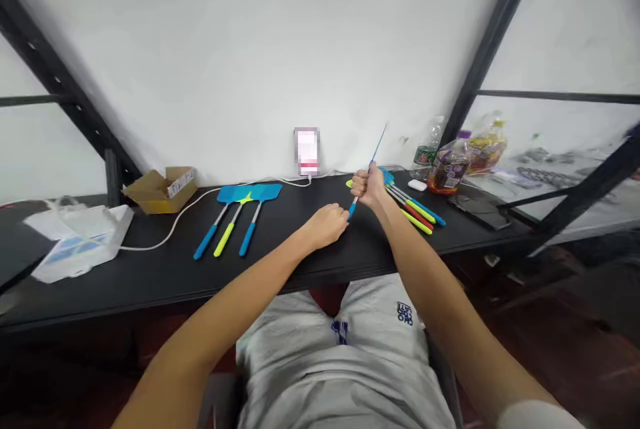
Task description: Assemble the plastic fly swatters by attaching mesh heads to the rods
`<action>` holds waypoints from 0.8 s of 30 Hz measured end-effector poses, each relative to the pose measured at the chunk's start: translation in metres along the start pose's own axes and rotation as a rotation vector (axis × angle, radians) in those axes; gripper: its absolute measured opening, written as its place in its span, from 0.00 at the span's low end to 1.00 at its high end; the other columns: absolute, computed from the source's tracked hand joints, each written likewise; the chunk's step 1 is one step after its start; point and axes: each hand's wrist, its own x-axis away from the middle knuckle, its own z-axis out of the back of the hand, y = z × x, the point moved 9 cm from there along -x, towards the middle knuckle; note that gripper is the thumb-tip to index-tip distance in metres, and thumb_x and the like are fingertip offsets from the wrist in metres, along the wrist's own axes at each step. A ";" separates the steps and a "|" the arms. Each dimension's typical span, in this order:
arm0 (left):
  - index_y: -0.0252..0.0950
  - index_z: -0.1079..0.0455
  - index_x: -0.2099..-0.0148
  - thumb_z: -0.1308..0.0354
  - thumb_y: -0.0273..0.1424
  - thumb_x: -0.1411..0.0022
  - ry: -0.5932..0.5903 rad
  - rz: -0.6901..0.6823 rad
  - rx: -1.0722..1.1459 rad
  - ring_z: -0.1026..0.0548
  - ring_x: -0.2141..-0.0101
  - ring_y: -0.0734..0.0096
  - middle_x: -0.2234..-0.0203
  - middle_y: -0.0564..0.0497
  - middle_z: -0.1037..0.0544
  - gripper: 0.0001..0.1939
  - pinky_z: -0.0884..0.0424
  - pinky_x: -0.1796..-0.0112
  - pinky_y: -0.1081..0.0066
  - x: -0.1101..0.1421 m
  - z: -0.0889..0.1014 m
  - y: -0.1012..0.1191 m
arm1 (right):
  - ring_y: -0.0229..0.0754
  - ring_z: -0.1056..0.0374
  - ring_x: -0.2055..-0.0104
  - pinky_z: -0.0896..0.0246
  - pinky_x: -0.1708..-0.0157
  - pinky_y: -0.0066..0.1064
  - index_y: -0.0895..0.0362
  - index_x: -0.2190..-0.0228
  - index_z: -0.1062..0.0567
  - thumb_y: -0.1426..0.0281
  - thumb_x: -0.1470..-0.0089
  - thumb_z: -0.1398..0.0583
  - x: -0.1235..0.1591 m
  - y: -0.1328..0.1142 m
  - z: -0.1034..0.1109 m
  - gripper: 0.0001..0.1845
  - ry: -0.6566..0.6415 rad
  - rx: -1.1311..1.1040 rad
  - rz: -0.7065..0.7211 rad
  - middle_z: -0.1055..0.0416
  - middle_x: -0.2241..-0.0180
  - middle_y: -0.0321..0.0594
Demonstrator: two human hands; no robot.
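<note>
My right hand (369,188) grips a blue fly swatter handle (353,207) in its fist, and a thin blue rod (379,146) sticks up out of the top of that fist. My left hand (325,226) rests on the black desk (150,276), its fingertips by the handle's lower end. Its curled fingers are mostly hidden, so any hold is unclear. Right of my hands lies a bunch of swatters (415,210) with yellow, red and blue handles, their heads partly hidden behind my right hand. Three more swatters (235,222) lie side by side on the left, with blue and yellow handles.
On the desk stand a cardboard box (160,190), a white plastic bag (80,242), a charging phone (307,151) with a white cable (175,222), a white case (417,184), a plastic bottle (427,148), a snack bag (450,169) and a dark phone (480,210). Black metal frame bars rise at both sides.
</note>
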 end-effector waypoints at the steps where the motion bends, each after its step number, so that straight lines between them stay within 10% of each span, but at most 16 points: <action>1: 0.31 0.31 0.61 0.52 0.30 0.31 -0.002 -0.002 0.002 0.28 0.61 0.60 0.66 0.43 0.24 0.11 0.33 0.58 0.62 0.000 0.000 0.000 | 0.31 0.69 0.88 0.70 0.91 0.25 0.52 0.78 0.60 0.42 0.39 0.66 0.000 0.001 0.000 0.29 0.002 0.007 -0.005 0.64 0.88 0.25; 24: 0.34 0.31 0.62 0.53 0.31 0.30 -0.008 -0.079 0.024 0.30 0.61 0.62 0.66 0.45 0.25 0.12 0.36 0.58 0.65 0.003 0.001 0.007 | 0.30 0.70 0.87 0.73 0.90 0.25 0.51 0.78 0.57 0.40 0.40 0.63 -0.004 0.017 -0.003 0.30 -0.047 0.141 -0.091 0.63 0.87 0.24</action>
